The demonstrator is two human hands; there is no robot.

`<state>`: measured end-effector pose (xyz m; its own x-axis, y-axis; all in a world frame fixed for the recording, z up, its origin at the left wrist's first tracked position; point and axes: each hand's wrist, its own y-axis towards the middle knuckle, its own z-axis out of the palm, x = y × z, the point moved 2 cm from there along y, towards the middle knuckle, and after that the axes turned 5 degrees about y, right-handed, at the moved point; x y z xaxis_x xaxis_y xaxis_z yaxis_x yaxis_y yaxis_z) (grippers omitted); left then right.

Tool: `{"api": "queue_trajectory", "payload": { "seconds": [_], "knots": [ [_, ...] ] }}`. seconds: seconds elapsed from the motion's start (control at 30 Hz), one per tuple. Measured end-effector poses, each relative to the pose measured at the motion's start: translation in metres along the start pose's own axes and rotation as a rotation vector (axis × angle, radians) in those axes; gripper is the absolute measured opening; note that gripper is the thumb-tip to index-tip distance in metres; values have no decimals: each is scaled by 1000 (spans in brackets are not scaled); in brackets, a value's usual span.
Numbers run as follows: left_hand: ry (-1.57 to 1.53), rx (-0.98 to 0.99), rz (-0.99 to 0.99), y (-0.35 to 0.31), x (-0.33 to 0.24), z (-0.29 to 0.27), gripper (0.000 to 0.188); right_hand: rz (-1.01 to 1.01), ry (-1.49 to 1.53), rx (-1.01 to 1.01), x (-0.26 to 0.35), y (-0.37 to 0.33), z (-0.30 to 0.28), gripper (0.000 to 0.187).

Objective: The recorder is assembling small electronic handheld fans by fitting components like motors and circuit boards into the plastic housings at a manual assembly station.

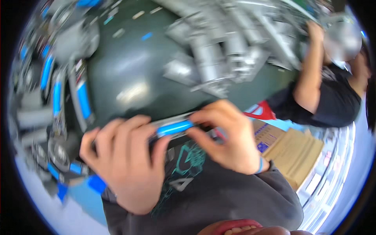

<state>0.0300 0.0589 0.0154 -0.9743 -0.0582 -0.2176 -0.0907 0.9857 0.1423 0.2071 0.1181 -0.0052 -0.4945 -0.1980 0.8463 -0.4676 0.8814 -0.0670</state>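
Observation:
A slim grey housing with a blue cylinder [175, 127] along it, looking like a battery cell, is held level at the table's near edge. My left hand [129, 160] wraps round its left end, with the thumb below and the fingers over the top. At the other end, my right hand [229, 137] pinches the housing between thumb and fingers. Both ends are hidden by my hands, and motion smears the fine detail. Similar grey parts with blue cylinders [83, 100] lie to the left of my left hand.
Grey plastic shells [209, 58] are heaped across the far table. Small scraps [147, 36] are scattered on the dark green tabletop [117, 58]. On the right another person [325, 92] holds up a round, shiny grey thing [342, 39]. Below that person stands a cardboard box [301, 156].

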Motion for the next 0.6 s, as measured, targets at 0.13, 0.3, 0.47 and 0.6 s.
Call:
{"api": "queue_trajectory", "payload": {
  "seconds": [0.13, 0.3, 0.47, 0.6],
  "knots": [
    [36, -14, -14, -4, 1, -9, 25, -120, -280, -1, 22, -2, 2, 24],
    [2, -26, 65, 6, 7, -6, 25, -170, -283, -59, 22, 4, 6, 24],
    [44, -20, 8, -7, 3, -6, 26, -270, -46, 177, 1, 21, -8, 22],
    [-38, -59, 24, 3, 0, 4, 29, -278, -205, 295, 6, 34, -26, 22]
  ]
}}
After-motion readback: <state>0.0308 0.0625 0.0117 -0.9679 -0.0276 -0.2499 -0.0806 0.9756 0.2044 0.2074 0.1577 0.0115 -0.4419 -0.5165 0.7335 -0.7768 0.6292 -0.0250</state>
